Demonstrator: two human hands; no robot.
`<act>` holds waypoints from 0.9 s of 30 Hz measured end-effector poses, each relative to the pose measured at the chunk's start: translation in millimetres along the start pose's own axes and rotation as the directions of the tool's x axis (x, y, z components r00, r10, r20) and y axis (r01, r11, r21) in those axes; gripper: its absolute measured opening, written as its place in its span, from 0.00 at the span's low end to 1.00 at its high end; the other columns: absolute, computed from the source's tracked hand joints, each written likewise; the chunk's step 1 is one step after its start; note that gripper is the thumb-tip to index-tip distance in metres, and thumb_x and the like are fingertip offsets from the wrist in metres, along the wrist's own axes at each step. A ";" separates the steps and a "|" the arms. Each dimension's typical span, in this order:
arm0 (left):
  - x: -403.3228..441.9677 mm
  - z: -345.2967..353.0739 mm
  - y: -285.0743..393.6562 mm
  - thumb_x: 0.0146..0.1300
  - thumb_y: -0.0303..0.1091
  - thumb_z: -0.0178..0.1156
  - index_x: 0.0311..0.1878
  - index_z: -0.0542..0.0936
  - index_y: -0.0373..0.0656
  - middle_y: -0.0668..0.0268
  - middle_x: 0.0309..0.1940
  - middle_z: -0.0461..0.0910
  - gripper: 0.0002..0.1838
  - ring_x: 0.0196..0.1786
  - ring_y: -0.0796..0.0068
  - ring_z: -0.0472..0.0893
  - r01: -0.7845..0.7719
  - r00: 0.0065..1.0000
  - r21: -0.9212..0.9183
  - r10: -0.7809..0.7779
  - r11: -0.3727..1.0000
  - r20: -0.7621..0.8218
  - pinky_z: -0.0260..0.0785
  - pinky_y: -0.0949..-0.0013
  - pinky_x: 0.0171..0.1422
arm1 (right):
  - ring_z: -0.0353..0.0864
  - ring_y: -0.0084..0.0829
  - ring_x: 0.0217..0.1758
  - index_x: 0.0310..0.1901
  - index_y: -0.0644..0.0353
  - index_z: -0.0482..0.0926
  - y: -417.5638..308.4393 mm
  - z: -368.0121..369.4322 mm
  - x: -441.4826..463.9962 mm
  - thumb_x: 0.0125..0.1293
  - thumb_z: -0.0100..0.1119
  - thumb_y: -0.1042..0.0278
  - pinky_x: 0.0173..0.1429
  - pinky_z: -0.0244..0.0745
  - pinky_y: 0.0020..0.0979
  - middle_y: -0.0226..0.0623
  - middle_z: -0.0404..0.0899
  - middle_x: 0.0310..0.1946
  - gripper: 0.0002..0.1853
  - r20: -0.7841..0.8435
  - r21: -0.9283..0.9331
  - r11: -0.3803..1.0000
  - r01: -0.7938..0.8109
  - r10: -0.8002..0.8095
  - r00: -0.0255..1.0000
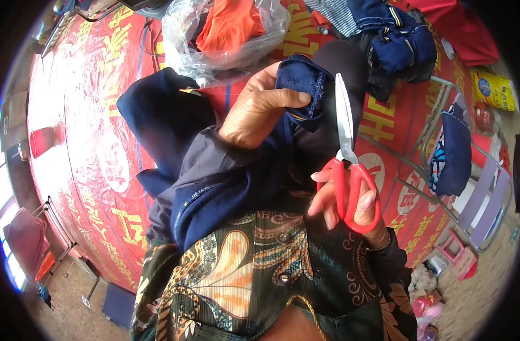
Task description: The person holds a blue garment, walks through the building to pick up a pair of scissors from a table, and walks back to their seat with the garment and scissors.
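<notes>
In the head view my left hand (260, 108) pinches the ribbed end of a navy blue garment (299, 79), thumb on top. Frayed light thread shows along that edge. The rest of the garment, with small white lettering and a dark sleeve, drapes over my lap and left forearm. My right hand (351, 202) has its fingers through the red handles of a pair of scissors (345, 122). The blades point up and away from me and look closed together, just right of the navy cuff, without visibly cutting it.
A clear plastic bag (180, 34) with orange cloth (226, 28) lies ahead on the red printed sheet (123, 165). Dark folded clothes (393, 42) are piled at the upper right. A metal-framed chair (487, 199) stands on the right, near a navy bundle (453, 150) and a yellow packet (493, 88).
</notes>
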State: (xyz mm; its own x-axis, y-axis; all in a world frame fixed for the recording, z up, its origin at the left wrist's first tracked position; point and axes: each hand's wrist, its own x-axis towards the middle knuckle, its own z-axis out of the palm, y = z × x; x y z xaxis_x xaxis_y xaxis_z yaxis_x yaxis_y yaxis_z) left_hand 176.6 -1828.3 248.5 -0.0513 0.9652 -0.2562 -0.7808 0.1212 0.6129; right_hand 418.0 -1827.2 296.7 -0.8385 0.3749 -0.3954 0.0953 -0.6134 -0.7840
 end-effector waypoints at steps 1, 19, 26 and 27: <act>0.6 0.8 -3.2 0.52 0.20 0.66 0.46 0.79 0.40 0.70 0.37 0.82 0.16 0.41 0.78 0.80 0.008 1.000 -0.006 -0.008 1.000 -0.012 0.69 0.72 0.53 | 0.77 0.21 0.24 0.60 0.69 0.67 -1.2 -0.7 -0.7 0.61 0.42 0.24 0.33 0.72 0.19 0.43 0.83 0.36 0.47 -0.006 -0.018 1.000 -0.024 0.024 1.000; -7.0 16.3 -29.5 0.54 0.24 0.67 0.44 0.81 0.39 0.69 0.36 0.84 0.13 0.39 0.80 0.81 0.265 0.964 -0.051 -0.263 0.963 0.050 0.71 0.73 0.51 | 0.81 0.26 0.32 0.56 0.68 0.71 -15.8 7.8 1.7 0.64 0.57 0.41 0.33 0.71 0.20 0.43 0.82 0.34 0.34 -0.139 -0.002 0.966 -0.260 0.257 0.956; -7.0 23.7 -37.6 0.56 0.24 0.66 0.42 0.82 0.40 0.70 0.35 0.84 0.10 0.38 0.82 0.80 0.204 0.979 0.029 -0.204 0.979 0.015 0.71 0.75 0.48 | 0.80 0.27 0.26 0.58 0.70 0.66 -33.7 -7.8 5.2 0.69 0.53 0.51 0.32 0.74 0.23 0.45 0.82 0.31 0.28 -0.152 -0.019 0.983 0.183 -0.184 0.971; -6.8 25.2 -40.2 0.56 0.24 0.66 0.42 0.82 0.40 0.70 0.35 0.84 0.10 0.38 0.82 0.80 0.208 0.978 0.029 -0.209 0.978 0.019 0.71 0.75 0.48 | 0.78 0.27 0.22 0.58 0.71 0.66 -34.4 -11.3 11.8 0.70 0.50 0.51 0.28 0.72 0.22 0.46 0.82 0.30 0.28 -0.177 -0.044 0.954 0.297 -0.300 0.937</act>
State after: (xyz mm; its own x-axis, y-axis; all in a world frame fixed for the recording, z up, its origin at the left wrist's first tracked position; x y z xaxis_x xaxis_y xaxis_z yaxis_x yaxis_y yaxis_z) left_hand 224.0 -1833.9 244.4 0.1243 0.9229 -0.3645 -0.7559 0.3260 0.5678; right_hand 410.9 -1793.8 313.6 -0.7194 0.6588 -0.2204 -0.1344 -0.4432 -0.8863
